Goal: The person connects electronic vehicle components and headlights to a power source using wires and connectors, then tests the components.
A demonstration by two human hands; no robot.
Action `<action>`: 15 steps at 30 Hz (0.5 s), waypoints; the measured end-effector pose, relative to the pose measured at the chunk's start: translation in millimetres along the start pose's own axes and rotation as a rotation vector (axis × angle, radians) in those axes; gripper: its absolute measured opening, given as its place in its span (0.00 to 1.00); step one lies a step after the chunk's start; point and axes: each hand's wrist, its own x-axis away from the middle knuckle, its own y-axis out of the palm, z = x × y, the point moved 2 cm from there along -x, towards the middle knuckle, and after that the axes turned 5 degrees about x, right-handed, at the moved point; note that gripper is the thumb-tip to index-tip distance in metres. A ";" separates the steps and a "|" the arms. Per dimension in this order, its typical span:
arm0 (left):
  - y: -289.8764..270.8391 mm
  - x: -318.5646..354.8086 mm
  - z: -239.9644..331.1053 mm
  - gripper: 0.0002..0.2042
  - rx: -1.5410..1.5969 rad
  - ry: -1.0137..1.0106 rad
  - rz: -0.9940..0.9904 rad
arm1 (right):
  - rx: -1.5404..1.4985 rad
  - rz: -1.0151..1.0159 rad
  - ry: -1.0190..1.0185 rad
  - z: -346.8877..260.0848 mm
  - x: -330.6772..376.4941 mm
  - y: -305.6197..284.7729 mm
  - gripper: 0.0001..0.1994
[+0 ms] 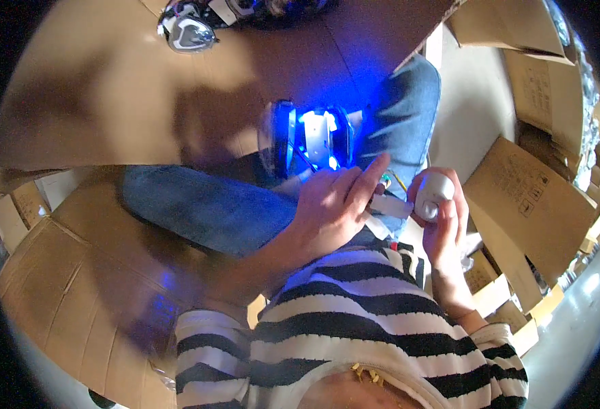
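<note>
My left hand [330, 208] pinches a small flat white piece [390, 205] between thumb and fingers, the index finger pointing up. My right hand [443, 218] grips a rounded white plastic part [431, 193] just to the right of that piece; thin coloured wires [394, 180] run near them. Both hands hover over my lap, in blue jeans [211, 208]. A dark device glowing with blue lights [313, 136] rests between my knees on the cardboard sheet [95, 88].
A silver and black shell part [187, 31] lies at the far edge of the cardboard sheet. Folded cardboard boxes [525, 198] stand stacked at my right, more flat cardboard [48, 273] at my left. I wear a black-and-white striped top [354, 320].
</note>
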 end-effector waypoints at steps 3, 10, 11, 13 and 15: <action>-20.3 -6.0 -3.8 0.18 0.275 -0.115 0.253 | -0.036 0.033 -0.075 -1.1 -0.3 -4.9 0.22; -86.8 -6.6 51.9 0.10 0.990 0.273 0.218 | -0.257 0.199 0.012 7.4 2.8 -28.4 0.24; -93.7 -9.8 58.3 0.12 1.124 0.322 0.191 | -0.246 0.205 0.012 7.2 3.6 -31.6 0.26; -100.4 -18.9 72.5 0.15 1.282 0.428 0.145 | -0.241 0.213 0.041 7.8 4.2 -34.1 0.28; -102.8 -28.0 85.0 0.15 1.246 0.379 0.201 | -0.213 0.173 0.023 6.9 3.7 -34.4 0.28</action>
